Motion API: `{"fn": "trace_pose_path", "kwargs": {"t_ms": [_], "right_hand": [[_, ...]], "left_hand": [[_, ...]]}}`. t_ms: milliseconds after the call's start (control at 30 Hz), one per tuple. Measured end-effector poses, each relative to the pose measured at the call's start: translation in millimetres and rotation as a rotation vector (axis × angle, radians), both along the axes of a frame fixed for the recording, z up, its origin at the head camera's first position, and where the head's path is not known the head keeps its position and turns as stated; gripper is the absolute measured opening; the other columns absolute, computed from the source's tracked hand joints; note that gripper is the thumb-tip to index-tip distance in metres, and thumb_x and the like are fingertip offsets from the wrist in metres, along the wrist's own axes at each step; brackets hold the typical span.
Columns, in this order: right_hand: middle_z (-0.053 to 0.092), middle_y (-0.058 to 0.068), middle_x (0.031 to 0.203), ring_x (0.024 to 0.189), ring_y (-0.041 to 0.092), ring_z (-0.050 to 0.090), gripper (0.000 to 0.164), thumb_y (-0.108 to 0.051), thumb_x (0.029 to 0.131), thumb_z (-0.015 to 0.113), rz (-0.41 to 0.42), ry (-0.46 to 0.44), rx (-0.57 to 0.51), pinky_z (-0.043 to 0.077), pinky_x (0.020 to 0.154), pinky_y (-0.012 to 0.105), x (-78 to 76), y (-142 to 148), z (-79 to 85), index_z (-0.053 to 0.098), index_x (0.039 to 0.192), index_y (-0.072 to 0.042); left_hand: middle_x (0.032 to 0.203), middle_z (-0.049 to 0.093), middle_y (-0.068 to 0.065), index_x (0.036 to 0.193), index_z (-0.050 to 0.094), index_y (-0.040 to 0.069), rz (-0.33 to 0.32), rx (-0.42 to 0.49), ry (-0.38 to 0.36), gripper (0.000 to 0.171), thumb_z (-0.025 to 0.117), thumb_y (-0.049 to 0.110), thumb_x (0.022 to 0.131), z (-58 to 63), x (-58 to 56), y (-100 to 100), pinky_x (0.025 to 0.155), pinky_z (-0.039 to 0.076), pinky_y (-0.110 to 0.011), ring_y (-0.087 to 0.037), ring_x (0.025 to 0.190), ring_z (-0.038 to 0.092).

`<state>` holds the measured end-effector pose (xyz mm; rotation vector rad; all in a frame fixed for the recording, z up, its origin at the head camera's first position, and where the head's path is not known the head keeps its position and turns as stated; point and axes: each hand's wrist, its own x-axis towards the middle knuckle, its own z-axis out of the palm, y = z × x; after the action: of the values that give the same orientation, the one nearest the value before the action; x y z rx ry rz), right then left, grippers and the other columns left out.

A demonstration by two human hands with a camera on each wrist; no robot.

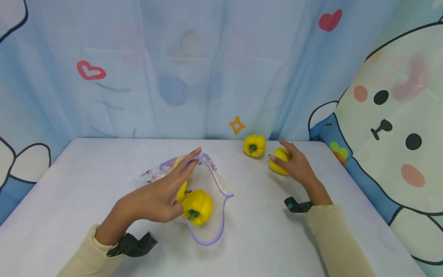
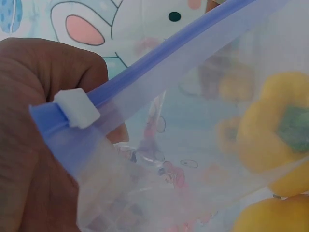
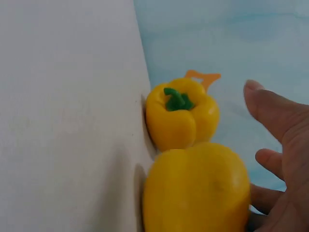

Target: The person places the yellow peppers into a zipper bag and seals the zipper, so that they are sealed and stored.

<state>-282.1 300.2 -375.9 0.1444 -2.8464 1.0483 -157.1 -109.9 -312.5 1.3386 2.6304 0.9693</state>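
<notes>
My left hand [image 1: 160, 190] holds the zip bag [image 2: 130, 188] at the mouth, beside the white slider [image 2: 77, 108] on its purple zip edge. The clear printed bag gapes toward the right, with yellow bell peppers inside; the front pepper [image 1: 198, 207] shows its green stem. On the right, my right hand [image 1: 295, 163] is over a yellow bell pepper [image 3: 195, 191] lying on its side, thumb and fingers spread around it. In the right wrist view the thumb stands apart from that pepper. Another yellow bell pepper [image 1: 254, 146] sits just behind and left of it.
The white table [image 1: 256, 234] ends at a back edge close behind the two loose peppers. A light blue printed curtain [image 1: 194, 69] hangs behind it, with a large cartoon animal [image 1: 391, 115] on the right. Each wrist wears a black camera strap [image 1: 133, 246].
</notes>
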Motion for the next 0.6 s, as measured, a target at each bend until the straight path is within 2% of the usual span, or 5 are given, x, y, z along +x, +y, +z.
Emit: {"fn": "trace_pose_path", "kwargs": {"t_ms": [133, 300, 367, 467, 600], "right_hand": [[0.014, 0.024, 0.158, 0.140, 0.048, 0.017, 0.087, -0.046, 0.089, 0.065, -0.008, -0.032, 0.044, 0.023, 0.106, 0.066, -3.1, 7.1, -3.7, 0.020, 0.156, -0.011], [0.014, 0.025, 0.158, 0.139, 0.048, 0.018, 0.089, -0.039, 0.089, 0.067, -0.021, -0.073, 0.061, 0.021, 0.106, 0.067, -5.4, 13.5, -5.1, 0.016, 0.156, -0.011], [0.015, 0.025, 0.157, 0.138, 0.048, 0.019, 0.090, -0.038, 0.089, 0.068, -0.021, -0.105, 0.058, 0.021, 0.106, 0.066, -5.9, 15.0, -5.8, 0.015, 0.157, -0.012], [0.019, 0.026, 0.156, 0.135, 0.048, 0.024, 0.087, -0.036, 0.090, 0.067, -0.009, -0.141, 0.068, 0.024, 0.106, 0.064, -5.4, 15.4, -5.2, 0.017, 0.157, -0.011], [0.023, 0.028, 0.153, 0.132, 0.047, 0.028, 0.083, -0.034, 0.091, 0.065, 0.001, -0.161, 0.103, 0.026, 0.107, 0.062, -3.1, 14.1, -2.0, 0.020, 0.155, -0.006]], "left_hand": [[0.161, -0.015, 0.004, 0.155, 0.001, 0.004, 0.006, 0.004, -0.011, 0.101, 0.052, -0.004, 0.069, 0.1, -0.8, -0.5, 0.112, 0.027, -0.040, -0.014, 0.146, 0.004], [0.161, -0.015, 0.003, 0.155, 0.001, 0.002, 0.002, 0.015, -0.003, 0.100, 0.052, -0.005, 0.070, -1.1, -3.1, -2.7, 0.096, 0.041, -0.031, -0.015, 0.146, 0.005], [0.161, -0.014, 0.002, 0.155, 0.001, 0.002, -0.002, 0.023, -0.002, 0.099, 0.052, -0.006, 0.070, -1.8, -4.2, -3.5, 0.091, 0.043, -0.030, -0.016, 0.146, 0.005], [0.162, -0.013, 0.002, 0.155, 0.001, 0.001, -0.002, 0.029, -0.005, 0.099, 0.052, -0.006, 0.070, -2.4, -5.4, -4.4, 0.096, 0.043, -0.032, -0.016, 0.146, 0.005], [0.162, -0.012, 0.002, 0.155, 0.002, 0.001, -0.003, 0.037, -0.010, 0.099, 0.052, -0.006, 0.070, -2.9, -6.8, -5.1, 0.107, 0.035, -0.038, -0.016, 0.147, 0.005]]}}
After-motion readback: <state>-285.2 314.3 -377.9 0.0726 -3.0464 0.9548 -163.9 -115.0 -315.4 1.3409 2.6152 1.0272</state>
